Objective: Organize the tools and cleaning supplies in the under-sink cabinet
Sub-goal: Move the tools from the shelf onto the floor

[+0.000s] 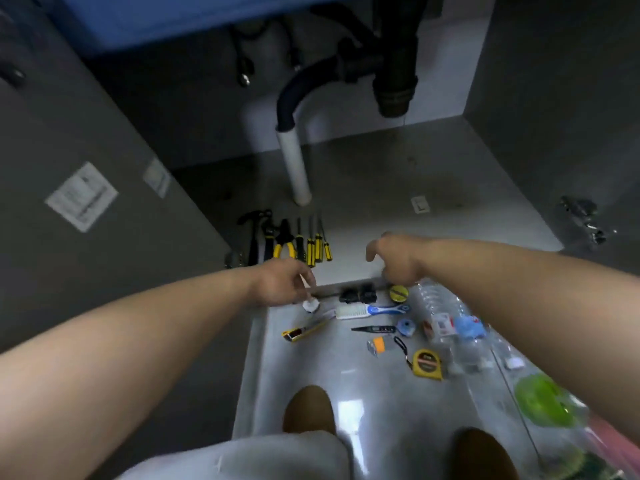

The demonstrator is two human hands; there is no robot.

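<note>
Head view: I am crouching at the open cabinet. My left hand [280, 285] is pinching a small white object [310, 304] near the tool row [289, 242] on the cabinet floor. My right hand [394, 259] is hovering, loosely open, empty. The loose pinch risks dropping it onto the brush [370, 310].
</note>
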